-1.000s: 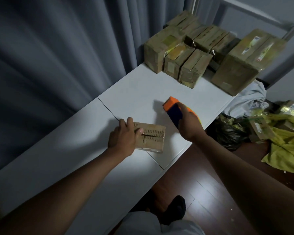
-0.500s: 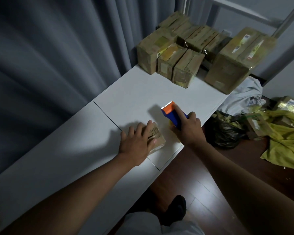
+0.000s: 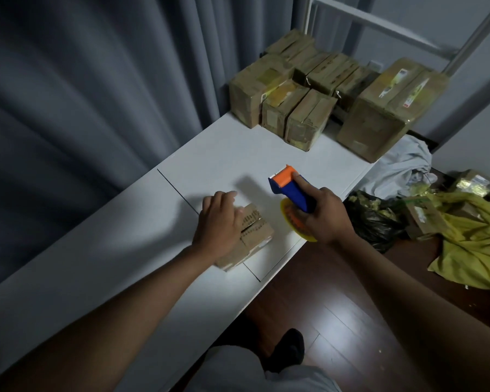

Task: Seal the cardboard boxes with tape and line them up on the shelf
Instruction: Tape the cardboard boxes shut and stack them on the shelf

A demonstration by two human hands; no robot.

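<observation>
Taping step: small box about to be sealed.
Left hand (image 3: 218, 222) presses flat on the box (image 3: 252, 236) near the bench (image 3: 125, 250) edge; right hand (image 3: 327, 215) grips the tape dispenser (image 3: 290, 189) (just beside it), which next needs lowering onto the seam.

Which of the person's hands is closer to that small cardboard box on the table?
Left. The left hand rests on the small box, while the right hand grips the tape dispenser off to the box's right, not touching it.

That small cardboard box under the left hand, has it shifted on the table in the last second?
Yes. The small cardboard box has turned and slid toward the person: it now straddles the table seam, where earlier it lay wholly beyond it.
</observation>
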